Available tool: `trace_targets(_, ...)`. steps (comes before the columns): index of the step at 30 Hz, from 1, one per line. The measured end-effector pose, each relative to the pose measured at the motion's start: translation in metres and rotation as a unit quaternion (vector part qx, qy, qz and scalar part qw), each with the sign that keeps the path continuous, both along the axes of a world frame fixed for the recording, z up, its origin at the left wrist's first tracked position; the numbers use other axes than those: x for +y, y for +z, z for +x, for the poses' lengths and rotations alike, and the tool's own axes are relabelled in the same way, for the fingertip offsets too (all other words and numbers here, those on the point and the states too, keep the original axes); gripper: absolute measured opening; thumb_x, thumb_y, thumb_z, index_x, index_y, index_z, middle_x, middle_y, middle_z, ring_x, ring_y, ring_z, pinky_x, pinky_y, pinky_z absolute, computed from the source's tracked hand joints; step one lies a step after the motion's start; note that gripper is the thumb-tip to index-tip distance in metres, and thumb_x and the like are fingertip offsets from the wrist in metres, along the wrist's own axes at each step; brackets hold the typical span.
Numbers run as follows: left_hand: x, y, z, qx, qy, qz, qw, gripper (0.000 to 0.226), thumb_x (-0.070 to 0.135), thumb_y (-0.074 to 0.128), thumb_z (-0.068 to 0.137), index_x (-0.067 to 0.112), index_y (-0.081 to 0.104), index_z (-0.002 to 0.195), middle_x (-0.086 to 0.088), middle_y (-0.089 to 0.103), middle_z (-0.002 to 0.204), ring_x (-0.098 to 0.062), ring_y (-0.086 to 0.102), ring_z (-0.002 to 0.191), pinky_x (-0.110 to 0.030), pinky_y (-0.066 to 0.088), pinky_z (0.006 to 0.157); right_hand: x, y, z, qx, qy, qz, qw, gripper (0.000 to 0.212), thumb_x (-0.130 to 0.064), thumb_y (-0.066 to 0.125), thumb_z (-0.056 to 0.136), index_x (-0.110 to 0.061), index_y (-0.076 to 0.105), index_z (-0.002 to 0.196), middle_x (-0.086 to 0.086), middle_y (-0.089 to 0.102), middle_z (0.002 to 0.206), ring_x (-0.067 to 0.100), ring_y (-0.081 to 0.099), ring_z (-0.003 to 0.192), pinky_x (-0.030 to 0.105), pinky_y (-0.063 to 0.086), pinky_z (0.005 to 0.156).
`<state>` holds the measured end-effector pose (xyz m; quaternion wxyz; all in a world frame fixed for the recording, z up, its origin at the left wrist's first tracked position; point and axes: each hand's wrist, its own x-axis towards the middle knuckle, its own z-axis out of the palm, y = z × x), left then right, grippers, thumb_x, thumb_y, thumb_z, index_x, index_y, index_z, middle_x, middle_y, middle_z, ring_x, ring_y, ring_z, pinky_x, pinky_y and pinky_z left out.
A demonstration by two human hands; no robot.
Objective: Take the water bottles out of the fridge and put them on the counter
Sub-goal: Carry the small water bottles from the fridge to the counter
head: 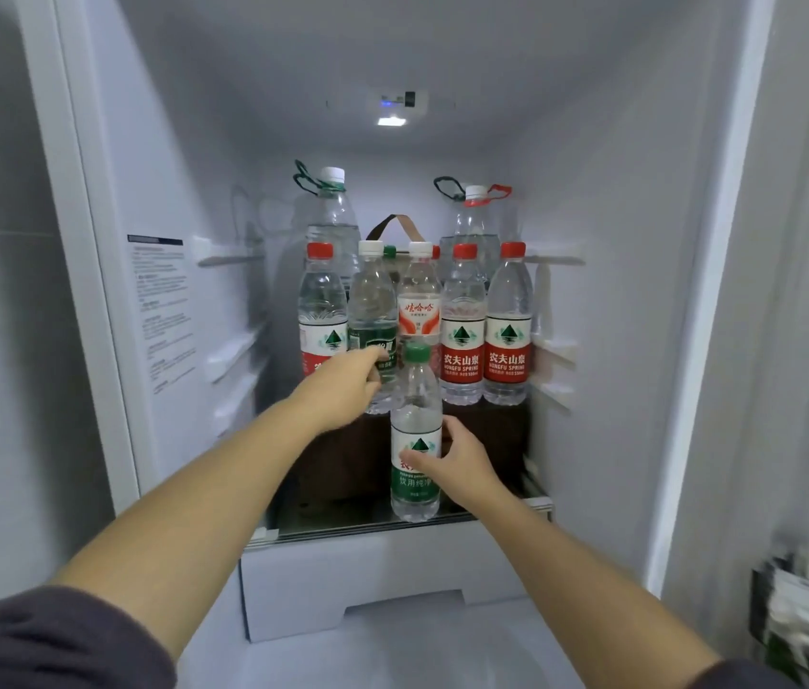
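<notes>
Two bottles [373, 310] [415, 415] — left hand's [347, 385] higher; right hand's [459, 457] lower.

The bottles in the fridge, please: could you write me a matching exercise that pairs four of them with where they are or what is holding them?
Things
1. green-capped bottle
2. dark-green-labelled bottle
3. orange-labelled bottle
4. large bottle with a red neck ring

Places or states
A. stands at the back right, behind the row
B. gripped by the left hand
C. gripped by the right hand, out in front of the row
D. middle of the row, no hand on it

Pairs: 1-C, 2-B, 3-D, 4-A
</notes>
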<state>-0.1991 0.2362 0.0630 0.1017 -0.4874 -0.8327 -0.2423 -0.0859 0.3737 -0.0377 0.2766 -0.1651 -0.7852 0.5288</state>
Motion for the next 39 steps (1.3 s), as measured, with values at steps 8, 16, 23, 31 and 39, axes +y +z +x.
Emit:
trace_targets(8,-0.01,-0.102,-0.003,0.174,0.092,0.061,0.978,0.06,-0.004,0.061,0.076,0.01,0.054,0.134,-0.006,0.057,0.13,-0.026,0.051,0.118,-0.036,0.039,0.104,0.003,-0.002,0.0,0.026,-0.03,0.012,0.999,0.054,-0.017,0.082,0.077,-0.018,0.056,0.124,-0.011,0.062,0.104,0.006,0.06,0.097,0.019,0.051,0.074)
trace_targets(16,-0.004,-0.108,0.006,0.181,0.124,0.085,0.972,0.059,0.004,0.062,0.077,0.01,0.053,0.135,-0.006,0.055,0.132,-0.024,0.048,0.123,-0.036,0.033,0.112,0.031,0.001,0.014,0.011,-0.122,0.039,0.992,0.061,-0.021,0.083,0.075,-0.017,0.054,0.128,-0.003,0.062,0.116,0.012,0.058,0.102,0.035,0.054,0.087)
trace_targets(23,-0.004,-0.113,0.002,0.184,0.121,0.101,0.97,0.055,0.003,0.067,0.074,0.008,0.06,0.129,-0.008,0.061,0.126,-0.026,0.054,0.119,-0.039,0.04,0.107,0.032,0.011,0.005,-0.002,-0.131,0.049,0.99,0.092,-0.052,0.086,0.052,-0.026,0.047,0.131,-0.005,0.054,0.127,0.015,0.056,0.115,0.043,0.052,0.097)
trace_targets(31,-0.002,-0.115,-0.002,0.165,0.105,0.134,0.972,0.051,0.0,0.068,0.073,0.007,0.064,0.123,-0.008,0.065,0.12,-0.026,0.058,0.113,-0.041,0.044,0.102,0.022,0.077,-0.022,0.077,-0.167,0.025,0.983,0.007,-0.023,0.065,0.086,-0.017,0.062,0.083,-0.006,0.062,0.077,0.013,0.059,0.076,0.033,0.05,0.072)
trace_targets(39,-0.003,-0.065,-0.014,0.065,0.171,0.393,0.901,0.045,0.01,0.072,0.073,0.007,0.052,0.113,-0.011,0.05,0.118,-0.029,0.048,0.11,-0.043,0.041,0.092,0.025,0.066,-0.029,0.111,-0.195,0.035,0.974,0.019,-0.023,0.06,0.084,-0.022,0.052,0.067,-0.006,0.057,0.067,0.013,0.054,0.068,0.031,0.043,0.066)
